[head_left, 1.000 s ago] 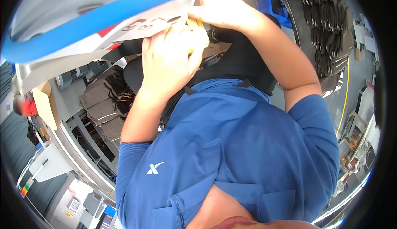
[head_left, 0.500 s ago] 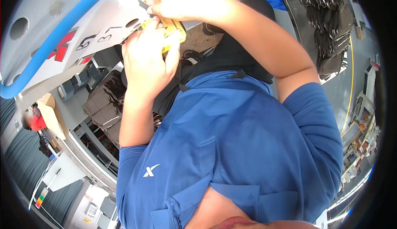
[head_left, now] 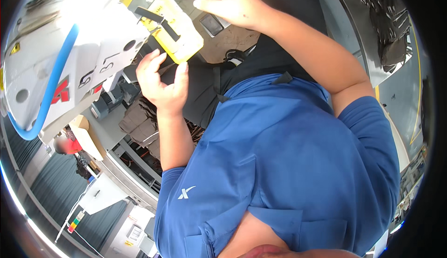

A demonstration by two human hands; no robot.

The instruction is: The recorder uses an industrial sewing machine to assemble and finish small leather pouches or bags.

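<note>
My left hand point(head_left: 163, 83) is open, with fingers and thumb spread, just below the near edge of a yellow plate point(head_left: 192, 41). Whether a fingertip touches that edge I cannot tell. Two short black strips point(head_left: 168, 29) lie across the plate, one meeting the other at an angle. Right of the plate and apart from it, my right hand point(head_left: 233, 4) is closed with its fingers curled in. Anything inside those fingers is hidden. A white machine body point(head_left: 111, 41) with dark handwritten marks stands left of the plate, and glare washes out its upper part.
A thick blue hose point(head_left: 58, 81) curves along the machine. Beneath it are a grey motor point(head_left: 104, 106) and bundled dark cloth point(head_left: 137, 125). A dark rectangular object point(head_left: 212, 25) lies beyond the plate. More dark pieces point(head_left: 391, 25) are piled on a bench at right. A person in red is far left.
Both hands have come off the yellow plate. My left hand has opened below it, and my right hand has drawn away to the right. The plate and black strips now show plainly. The view has shifted.
</note>
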